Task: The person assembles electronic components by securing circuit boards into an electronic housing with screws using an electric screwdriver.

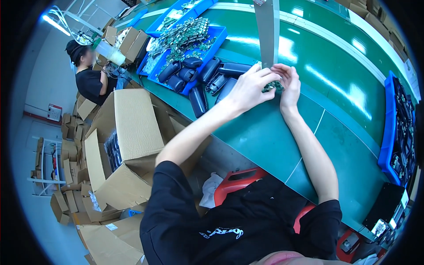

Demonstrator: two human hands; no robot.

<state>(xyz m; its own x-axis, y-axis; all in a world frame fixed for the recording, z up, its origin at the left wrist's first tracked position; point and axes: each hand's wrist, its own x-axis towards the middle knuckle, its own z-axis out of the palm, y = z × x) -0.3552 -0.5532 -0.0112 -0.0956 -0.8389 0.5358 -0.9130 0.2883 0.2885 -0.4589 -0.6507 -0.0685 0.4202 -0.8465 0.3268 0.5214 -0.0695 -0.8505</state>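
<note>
Over the green worktable [260, 128], my two hands are close together near the foot of a grey metal post. A small cluster of green circuit boards [272, 86] lies between them. My left hand [252, 89] is closed on the boards from the left, its fingers bent over them. From the right, my right hand [290, 85] curls around the same boards, fingers bent and thumb toward them. How many boards there are is hard to make out. Just left of my left hand lie several black plastic housings [198, 100], some on the table and some in a blue tray.
The blue tray [218, 39] at the back left carries piled circuit boards. The grey post [267, 35] rises beyond my hands. At right stands another blue tray [385, 150] of dark parts. Open cardboard boxes [139, 128] crowd the left; a person [90, 81] is beyond them.
</note>
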